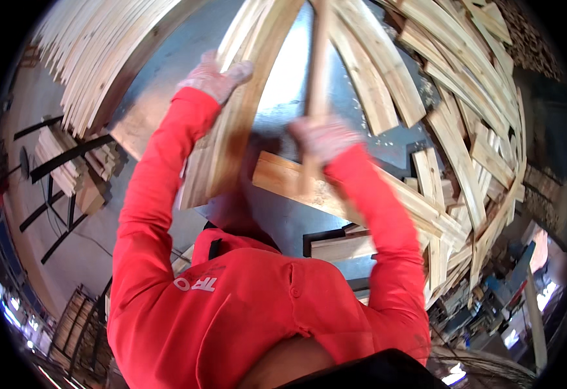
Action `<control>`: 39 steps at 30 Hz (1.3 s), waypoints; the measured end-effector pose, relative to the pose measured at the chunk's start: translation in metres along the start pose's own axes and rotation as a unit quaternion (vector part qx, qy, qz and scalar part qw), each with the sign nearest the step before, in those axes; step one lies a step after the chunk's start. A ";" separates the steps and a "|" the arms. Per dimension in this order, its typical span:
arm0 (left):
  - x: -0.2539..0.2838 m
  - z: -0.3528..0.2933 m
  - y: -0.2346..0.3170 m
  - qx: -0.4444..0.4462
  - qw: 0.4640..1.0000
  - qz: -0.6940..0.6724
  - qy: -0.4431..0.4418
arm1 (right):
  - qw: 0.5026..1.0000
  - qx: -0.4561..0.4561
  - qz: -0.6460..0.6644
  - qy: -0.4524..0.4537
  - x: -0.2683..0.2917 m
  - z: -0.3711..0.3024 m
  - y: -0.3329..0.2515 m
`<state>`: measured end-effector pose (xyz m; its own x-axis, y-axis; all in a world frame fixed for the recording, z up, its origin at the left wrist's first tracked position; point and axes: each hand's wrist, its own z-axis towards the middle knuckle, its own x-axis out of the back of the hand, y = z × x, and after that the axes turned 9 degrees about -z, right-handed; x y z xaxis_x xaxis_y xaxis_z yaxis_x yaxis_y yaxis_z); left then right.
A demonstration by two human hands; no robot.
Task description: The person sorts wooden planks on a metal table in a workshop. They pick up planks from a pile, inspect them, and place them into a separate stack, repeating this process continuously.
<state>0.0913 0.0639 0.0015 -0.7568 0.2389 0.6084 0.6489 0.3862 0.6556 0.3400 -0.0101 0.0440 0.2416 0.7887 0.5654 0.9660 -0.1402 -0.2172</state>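
My left hand (213, 79), in a pale glove, lies against the left side of a bundle of long wooden boards (241, 107), its thumb over their upper faces. The boards stand close together side by side on a shiny metal table (283, 97). Toward the right, my right hand (325, 137), gloved too and smeared by motion, is closed around a narrow wooden strip (318, 71). That strip runs away from me, passing over a board lying crosswise (296, 176). Whether the strip touches that board I cannot tell.
A large row of stacked boards (105, 65) fills the far left. Two boards (377, 71) lie at the far right of the table, beside a disorderly pile of wood pieces (471, 149). Black metal stands (69, 162) and short stacked wood are at the left. Sawdust bits dot the table.
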 end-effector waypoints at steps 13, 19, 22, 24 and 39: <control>-0.009 -0.036 0.031 0.014 0.994 0.108 -0.008 | 0.935 -0.090 -0.249 0.237 0.102 0.101 0.109; 0.025 -0.012 -0.021 -0.041 0.996 0.078 0.006 | 0.992 -0.015 0.078 0.099 0.077 0.044 0.136; 0.022 -0.030 0.019 0.002 0.986 0.165 -0.018 | 0.984 -0.027 0.072 0.161 -0.014 0.049 0.145; 0.016 -0.032 0.016 -0.001 0.982 0.187 0.007 | 0.978 0.052 -0.123 0.162 -0.043 0.038 0.068; 0.010 -0.065 -0.008 -0.020 0.987 0.154 0.051 | 0.913 -0.123 0.184 0.344 -0.060 0.055 -0.035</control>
<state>0.0841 0.0055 0.0315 -0.5134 0.2473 0.8217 0.8505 0.2742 0.4488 0.2863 -0.0193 -0.0259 0.4728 0.1108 0.8742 0.7787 -0.5169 -0.3556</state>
